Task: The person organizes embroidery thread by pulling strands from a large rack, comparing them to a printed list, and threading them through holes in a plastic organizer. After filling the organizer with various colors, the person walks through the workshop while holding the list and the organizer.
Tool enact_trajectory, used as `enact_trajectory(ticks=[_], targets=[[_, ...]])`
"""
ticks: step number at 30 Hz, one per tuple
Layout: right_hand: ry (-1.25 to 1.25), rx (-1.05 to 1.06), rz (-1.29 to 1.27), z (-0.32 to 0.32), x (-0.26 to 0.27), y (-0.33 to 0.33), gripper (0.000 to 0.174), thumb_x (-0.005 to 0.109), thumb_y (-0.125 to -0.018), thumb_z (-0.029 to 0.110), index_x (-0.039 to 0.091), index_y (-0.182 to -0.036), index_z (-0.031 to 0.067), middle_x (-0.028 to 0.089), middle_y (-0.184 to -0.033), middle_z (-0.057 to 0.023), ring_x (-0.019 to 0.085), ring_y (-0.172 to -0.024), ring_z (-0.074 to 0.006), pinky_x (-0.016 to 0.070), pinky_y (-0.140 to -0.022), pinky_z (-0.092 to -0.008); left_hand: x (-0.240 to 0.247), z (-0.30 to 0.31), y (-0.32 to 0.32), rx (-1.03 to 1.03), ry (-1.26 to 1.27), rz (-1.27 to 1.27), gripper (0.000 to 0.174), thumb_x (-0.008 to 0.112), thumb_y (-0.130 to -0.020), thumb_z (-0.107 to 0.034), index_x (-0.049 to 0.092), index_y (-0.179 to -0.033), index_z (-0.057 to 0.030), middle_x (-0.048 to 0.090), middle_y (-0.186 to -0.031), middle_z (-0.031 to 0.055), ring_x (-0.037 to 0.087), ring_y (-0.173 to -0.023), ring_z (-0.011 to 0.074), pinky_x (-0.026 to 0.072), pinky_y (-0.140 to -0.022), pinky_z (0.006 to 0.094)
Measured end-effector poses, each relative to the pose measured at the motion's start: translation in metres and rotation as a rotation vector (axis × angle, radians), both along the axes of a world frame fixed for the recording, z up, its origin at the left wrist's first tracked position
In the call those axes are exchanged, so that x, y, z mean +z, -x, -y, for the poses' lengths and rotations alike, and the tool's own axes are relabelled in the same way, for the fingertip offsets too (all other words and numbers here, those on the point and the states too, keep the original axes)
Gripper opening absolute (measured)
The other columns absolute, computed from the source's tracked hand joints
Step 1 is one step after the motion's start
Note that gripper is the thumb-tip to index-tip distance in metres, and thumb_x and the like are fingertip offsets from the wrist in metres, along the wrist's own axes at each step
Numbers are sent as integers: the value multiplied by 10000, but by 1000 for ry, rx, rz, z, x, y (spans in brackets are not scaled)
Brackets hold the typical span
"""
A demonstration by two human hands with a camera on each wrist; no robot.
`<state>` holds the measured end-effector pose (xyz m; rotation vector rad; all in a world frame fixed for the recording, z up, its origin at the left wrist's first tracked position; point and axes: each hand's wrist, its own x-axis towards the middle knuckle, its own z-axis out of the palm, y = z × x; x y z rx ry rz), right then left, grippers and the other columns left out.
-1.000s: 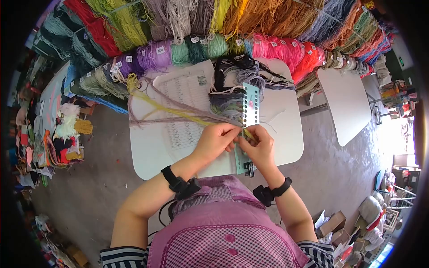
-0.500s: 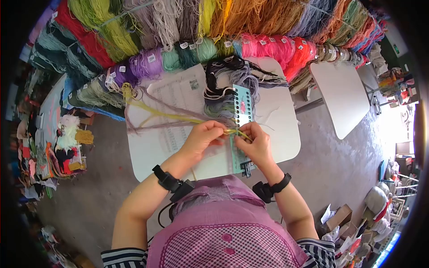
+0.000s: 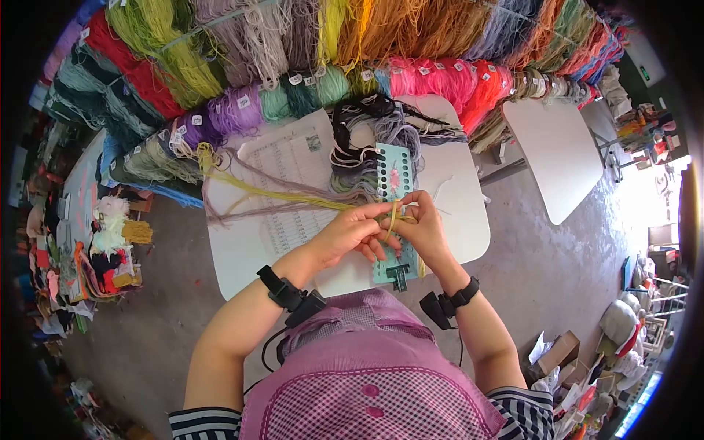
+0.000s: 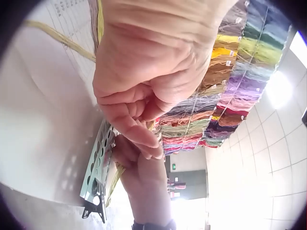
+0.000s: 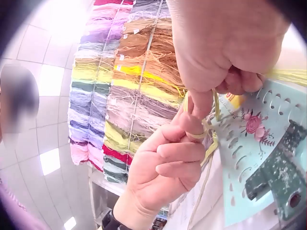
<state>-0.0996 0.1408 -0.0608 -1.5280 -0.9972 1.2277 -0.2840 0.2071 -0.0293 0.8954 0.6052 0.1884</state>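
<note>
Both hands meet over a light teal card (image 3: 400, 163) with punched holes along its edges and a pink flower print. Yellow-green thread (image 3: 396, 213) makes a loop at the fingertips. My left hand (image 3: 350, 233) has this thread wound round an extended finger, its other fingers curled, as the right wrist view shows. Close against it, my right hand (image 3: 425, 231) pinches the same thread between thumb and forefinger. A black clip (image 5: 280, 170) grips the card's near end. Yellow-green and mauve strands (image 3: 293, 194) trail left from the card; grey and black hanks (image 3: 352, 136) lie at its far end.
A printed chart sheet (image 3: 282, 161) lies under the strands on the white table (image 3: 469, 213). Labelled thread hanks in many colours (image 3: 433, 81) hang along the far side. Another white table (image 3: 554, 161) stands at right, and a heap of coloured thread (image 3: 114, 242) at left.
The yellow-green thread, earlier stretched between the hands across the card, now loops at the left fingertips. Both hands have come together, the left shifting right. The head view has shifted slightly.
</note>
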Motion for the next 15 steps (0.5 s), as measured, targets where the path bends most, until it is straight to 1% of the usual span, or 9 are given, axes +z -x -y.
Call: enact_trajectory(ticks=[2,4,7,8,9,10,12,14,15], targets=[[-7,7,26,1,3,2,458,776,-785,97,451,-1095,7,605,-698,-29,581,-649,-74,430,-563,-208,-6,0,-1,5,3,-18,451,436,-961,-139,452,-1407,-80,698,-988,124,660,-675,114,533,-590,226],[-12,19,51,2,7,5,463,782,-782,96,451,-1094,9,599,-696,-29,575,-642,-74,431,-559,-213,-16,2,-4,-40,-171,-119,417,507,-966,-184,485,-1369,-81,695,-953,102,662,-669,117,517,-556,218],[49,31,-10,2,15,7,370,719,-861,201,473,-1072,22,613,-719,-54,582,-635,-97,449,-572,-248,-23,-6,-1,-83,-251,-191,353,572,-956,-254,561,-1254,-64,686,-946,59,661,-758,105,493,-590,220],[80,59,22,2,17,5,328,657,-903,261,481,-1051,28,619,-725,-68,595,-625,-120,459,-581,-268,-20,-10,5,-86,-251,-190,353,572,-956,-254,561,-1254,-64,686,-946,59,661,-758,105,493,-590,220],[109,85,55,1,18,2,318,596,-945,321,490,-1030,33,625,-731,-81,607,-615,-143,469,-590,-288,-11,-16,19,27,-249,-169,313,588,-948,-281,592,-1177,-66,677,-936,33,644,-800,91,474,-616,221],[110,80,55,1,16,0,318,596,-945,321,490,-1030,33,625,-731,-81,607,-615,-143,469,-590,-288,-1,-22,36,139,-246,-149,288,604,-940,-308,622,-1099,-69,668,-926,8,627,-843,78,455,-641,223],[92,106,99,1,13,-2,360,468,-996,390,493,-990,32,638,-748,-107,618,-600,-182,475,-606,-299,18,-31,82,418,-370,-322,265,615,-928,-343,639,-984,-85,648,-911,-29,575,-844,57,426,-669,237],[115,94,106,-1,17,-1,324,523,-969,355,496,-980,32,636,-744,-103,616,-596,-186,476,-601,-302,-3,-60,157,652,-95,-139,196,600,-939,-294,633,-967,-103,618,-841,-4,509,-631,58,363,-520,190],[139,89,116,-2,19,0,298,577,-942,319,498,-970,33,635,-740,-99,615,-593,-191,476,-597,-306,6,-65,182,878,-52,-161,154,599,-942,-252,616,-965,-100,596,-790,0,506,-585,52,331,-436,166]])
